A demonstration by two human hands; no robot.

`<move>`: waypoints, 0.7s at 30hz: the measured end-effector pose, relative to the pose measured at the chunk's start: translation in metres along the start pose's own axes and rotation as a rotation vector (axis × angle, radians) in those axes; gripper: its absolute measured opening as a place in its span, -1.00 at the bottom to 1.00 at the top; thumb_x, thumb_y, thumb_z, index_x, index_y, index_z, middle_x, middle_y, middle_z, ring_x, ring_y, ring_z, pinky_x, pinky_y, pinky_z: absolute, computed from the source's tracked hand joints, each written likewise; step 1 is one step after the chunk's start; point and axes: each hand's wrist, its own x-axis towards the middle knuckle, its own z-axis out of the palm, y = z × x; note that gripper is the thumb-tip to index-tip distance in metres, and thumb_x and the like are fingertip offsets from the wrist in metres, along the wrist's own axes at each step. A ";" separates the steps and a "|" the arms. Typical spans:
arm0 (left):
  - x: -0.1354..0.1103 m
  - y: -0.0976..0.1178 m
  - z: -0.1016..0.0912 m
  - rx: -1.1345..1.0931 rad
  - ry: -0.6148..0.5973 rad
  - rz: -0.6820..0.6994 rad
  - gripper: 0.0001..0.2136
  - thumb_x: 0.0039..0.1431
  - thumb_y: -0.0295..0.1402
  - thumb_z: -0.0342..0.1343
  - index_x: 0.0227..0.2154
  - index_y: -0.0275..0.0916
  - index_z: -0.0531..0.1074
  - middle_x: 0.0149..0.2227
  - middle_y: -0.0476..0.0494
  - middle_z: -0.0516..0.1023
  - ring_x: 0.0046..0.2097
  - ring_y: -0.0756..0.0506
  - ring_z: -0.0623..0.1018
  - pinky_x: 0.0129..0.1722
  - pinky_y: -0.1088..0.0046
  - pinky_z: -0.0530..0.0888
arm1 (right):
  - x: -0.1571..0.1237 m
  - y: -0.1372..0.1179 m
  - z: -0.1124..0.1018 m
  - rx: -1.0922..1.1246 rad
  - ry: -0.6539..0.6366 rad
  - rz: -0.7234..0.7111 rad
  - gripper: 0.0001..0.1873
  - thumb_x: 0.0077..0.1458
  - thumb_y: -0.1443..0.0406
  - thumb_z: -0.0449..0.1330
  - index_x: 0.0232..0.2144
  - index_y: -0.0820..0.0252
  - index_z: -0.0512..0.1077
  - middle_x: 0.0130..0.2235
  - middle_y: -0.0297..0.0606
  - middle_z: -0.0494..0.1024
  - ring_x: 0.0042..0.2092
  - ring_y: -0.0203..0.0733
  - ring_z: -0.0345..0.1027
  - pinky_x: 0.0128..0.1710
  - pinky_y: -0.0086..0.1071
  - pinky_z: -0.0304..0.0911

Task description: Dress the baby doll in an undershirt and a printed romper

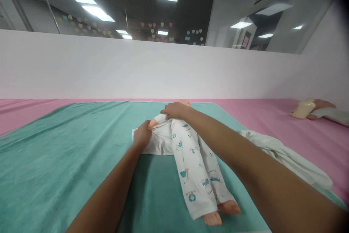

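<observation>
A doll (212, 219) lies on its back on the green blanket (89, 160), its bare feet toward me. It wears white trousers (188, 164) with small teal and pink prints. Beside its upper body a white shirt (160, 142) is spread, and a short white sleeve (161, 117) is around the doll's arm (153, 123). My left hand (142, 135) is closed around the end of that arm. Over the upper body, my right hand (176, 110) grips the sleeve with curled fingers. My right hand and forearm hide most of the doll's head and chest.
A crumpled white cloth (286, 156) lies at the right, across the blanket's edge. Beyond it, on the pink sheet (261, 113), are a cream-coloured object (303, 108) and a skin-toned shape with pale fabric. A white wall (152, 67) with windows above stands behind.
</observation>
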 end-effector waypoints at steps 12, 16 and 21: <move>-0.008 0.008 -0.005 0.322 0.068 0.135 -0.64 0.19 -0.33 -0.22 0.04 -0.19 0.19 -0.12 -0.22 0.42 -0.12 -0.20 0.42 -0.29 0.32 0.30 | -0.018 0.031 0.034 0.017 -0.029 -0.104 -0.56 0.17 0.09 -0.10 0.02 0.13 0.26 0.08 -0.14 0.33 0.08 -0.03 0.19 0.00 -0.18 0.13; -0.012 0.015 -0.007 0.379 0.047 0.086 -0.71 0.18 -0.37 -0.24 -0.12 -0.21 0.31 -0.19 -0.22 0.44 -0.15 -0.21 0.44 -0.28 0.29 0.33 | -0.065 0.070 0.042 0.134 0.106 -0.047 -0.44 0.23 0.07 -0.38 0.16 0.10 0.07 0.20 -0.24 0.15 0.21 -0.17 0.00 0.13 -0.25 0.02; -0.016 0.019 -0.003 0.473 0.127 0.286 -0.60 0.10 -0.45 -0.19 0.02 -0.35 0.24 -0.02 -0.32 0.37 0.00 -0.27 0.36 -0.09 0.15 0.32 | -0.149 0.125 0.079 0.132 0.254 0.144 -0.43 0.22 0.06 -0.30 0.21 0.10 0.00 0.25 -0.25 0.04 0.26 -0.15 -0.15 0.22 -0.16 -0.22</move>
